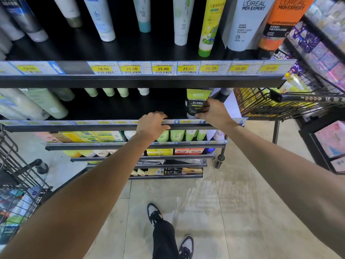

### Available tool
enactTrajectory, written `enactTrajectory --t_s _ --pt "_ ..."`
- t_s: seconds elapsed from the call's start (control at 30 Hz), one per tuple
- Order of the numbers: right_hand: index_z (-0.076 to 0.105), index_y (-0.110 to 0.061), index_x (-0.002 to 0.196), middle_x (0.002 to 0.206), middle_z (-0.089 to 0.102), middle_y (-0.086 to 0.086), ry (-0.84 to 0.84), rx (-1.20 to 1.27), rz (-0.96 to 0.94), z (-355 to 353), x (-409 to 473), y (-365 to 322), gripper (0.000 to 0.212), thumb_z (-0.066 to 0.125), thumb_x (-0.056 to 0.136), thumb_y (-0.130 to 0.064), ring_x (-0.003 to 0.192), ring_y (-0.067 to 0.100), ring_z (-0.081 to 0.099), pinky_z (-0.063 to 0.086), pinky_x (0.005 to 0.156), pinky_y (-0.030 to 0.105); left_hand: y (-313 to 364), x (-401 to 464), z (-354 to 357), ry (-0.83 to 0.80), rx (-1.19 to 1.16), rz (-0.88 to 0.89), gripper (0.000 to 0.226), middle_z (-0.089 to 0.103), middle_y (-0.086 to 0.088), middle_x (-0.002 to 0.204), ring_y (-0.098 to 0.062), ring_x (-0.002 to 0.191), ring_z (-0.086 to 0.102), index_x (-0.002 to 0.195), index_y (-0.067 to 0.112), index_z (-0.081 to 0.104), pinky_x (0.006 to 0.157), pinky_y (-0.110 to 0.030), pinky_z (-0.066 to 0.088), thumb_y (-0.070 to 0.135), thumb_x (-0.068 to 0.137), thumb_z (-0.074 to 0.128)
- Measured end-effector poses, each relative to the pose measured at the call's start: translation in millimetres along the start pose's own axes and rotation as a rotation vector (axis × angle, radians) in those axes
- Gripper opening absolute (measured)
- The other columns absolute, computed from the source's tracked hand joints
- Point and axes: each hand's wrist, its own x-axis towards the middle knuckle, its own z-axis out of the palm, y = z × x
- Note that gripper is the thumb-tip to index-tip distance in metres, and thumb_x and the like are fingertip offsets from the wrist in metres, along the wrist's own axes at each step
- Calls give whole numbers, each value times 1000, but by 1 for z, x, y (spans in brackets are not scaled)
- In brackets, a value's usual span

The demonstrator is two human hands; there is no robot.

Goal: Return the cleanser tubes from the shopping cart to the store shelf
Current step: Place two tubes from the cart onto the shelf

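A green, black and white cleanser tube (195,101) stands cap-down at the right end of the second black shelf (115,109). My right hand (214,112) grips its lower part from the right. My left hand (152,124) rests on the front rail of that same shelf, fingers curled over the edge, holding nothing. The wire shopping cart (280,103) stands to the right of the shelf, with yellow packs visible inside it.
The top shelf (141,53) carries several upright tubes, with yellow price tags along its rail. Lower shelves hold green tubes and boxes. A second wire basket (16,193) is at the left. A rack of packets (326,53) stands far right. My feet are on the tiled floor.
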Motion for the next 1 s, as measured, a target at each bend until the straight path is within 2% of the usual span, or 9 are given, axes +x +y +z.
enactTrajectory --t_s 0.1,0.23,0.37,0.43,0.5,0.6,0.77,1.0 --pt "64 -17 123 115 76 -1 20 -3 14 -2 -7 1 49 87 80 -23 106 17 71 55 100 36 1 0 0 -12 -2 10 51 64 1 138 -26 121 63 141 22 61 100 -41 48 47 96 66" --pt "55 -13 140 136 67 5 55 -73 36 -11 -30 -8 61 80 89 -34 127 24 60 48 105 35 0 -1 -2 -59 -10 39 58 60 -3 143 -28 126 60 144 19 56 108 -43 43 49 95 66" --pt "37 -18 157 158 45 4 38 -225 46 -19 -70 -15 74 67 97 -47 145 25 40 36 116 38 2 -20 -15 -49 -24 63 71 49 -9 154 -27 145 40 154 15 42 126 -44 20 49 96 65" --pt "35 -21 159 160 41 4 30 -284 5 -17 -93 -21 76 63 97 -54 148 24 36 36 116 39 4 -41 -24 -32 -47 39 74 41 -10 160 -30 151 31 157 15 36 127 -44 17 51 98 61" --pt "35 -20 158 158 45 5 24 -367 -58 -14 -113 -34 75 61 97 -56 146 25 39 39 114 40 1 -66 -31 -21 -58 7 75 36 -10 163 -31 154 25 159 16 31 127 -46 19 55 100 55" --pt "38 -17 157 155 49 5 11 -408 -152 -9 -134 -63 73 59 98 -54 144 25 43 38 115 40 -6 -107 -46 2 -64 -50 76 37 -9 162 -30 152 29 158 16 32 124 -49 26 61 100 49" --pt "35 -17 159 160 43 3 -17 -364 -296 10 -159 -119 71 57 101 -52 148 20 36 27 120 31 -33 -169 -73 89 -32 -124 74 44 -11 155 -31 145 39 155 14 38 118 -49 34 61 99 51" --pt "34 -18 159 161 39 1 -80 -373 -485 76 -189 -211 69 55 102 -51 149 19 34 27 120 32 -110 -256 -99 165 -79 -283 74 34 -11 163 -33 152 29 159 18 31 121 -53 28 61 101 48"
